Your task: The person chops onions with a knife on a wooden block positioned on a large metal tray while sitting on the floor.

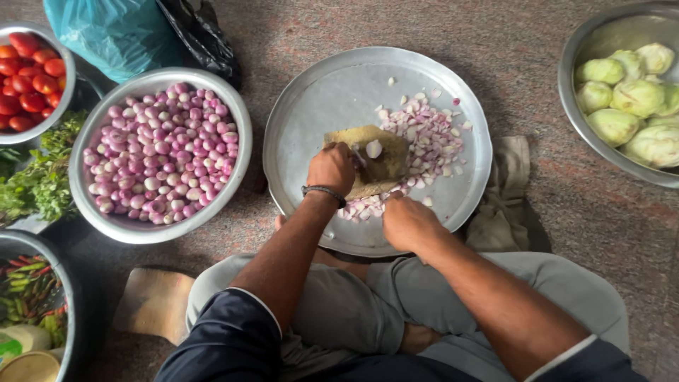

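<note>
Shallot half [373, 148] on board [385, 159], cut face up.

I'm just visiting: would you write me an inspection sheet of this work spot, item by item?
Surface: speckled stone floor, person seated on it.
Job's things: round steel tray; small wooden board; chopped pink shallot pieces; steel bowl of peeled shallots.
Clutter: crumpled beige cloth; teal plastic bag.
Hands: left hand at the board; right hand at the tray's edge; what they hold is unclear.
Cables: nothing seen.
Surroundings: red tomatoes; leafy greens; pale green vegetables.
</note>
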